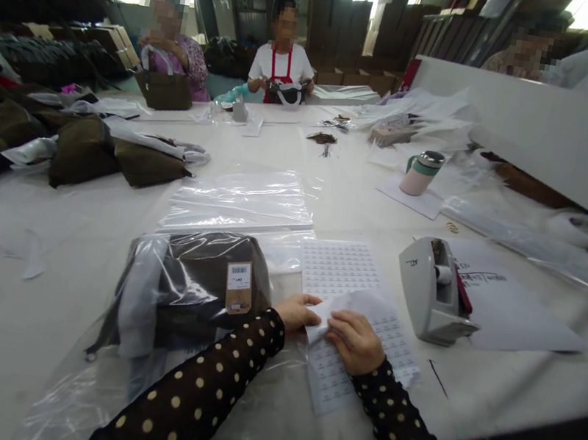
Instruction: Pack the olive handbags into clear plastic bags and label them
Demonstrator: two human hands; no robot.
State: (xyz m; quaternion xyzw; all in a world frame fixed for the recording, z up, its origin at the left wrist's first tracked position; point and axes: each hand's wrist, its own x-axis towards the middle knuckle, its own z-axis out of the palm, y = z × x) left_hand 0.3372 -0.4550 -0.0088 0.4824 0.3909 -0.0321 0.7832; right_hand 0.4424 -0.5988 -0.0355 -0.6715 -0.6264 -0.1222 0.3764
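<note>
Both of my hands are at a label sheet [343, 261] printed with rows of small stickers. My left hand [298, 313] pinches a folded-back edge of the top sheet between thumb and fingers. From the other side, my right hand [356, 341] has its fingers closed on the same fold, whose white underside shows. More printed sheet lies flat beneath. Whether a single sticker is between the fingertips is too small to tell. Just left of my hands lies a dark brown handbag [196, 271] inside a clear plastic bag, with a hang tag [239, 287] showing through.
A tape dispenser [435, 294] stands right of my hands, beside a handwritten paper [525, 309]. Clear plastic bags [241, 200] lie beyond the wrapped handbag. A lidded cup [422, 173] stands farther back. More brown bags [87, 150] are piled left. Two people handle bags across the table.
</note>
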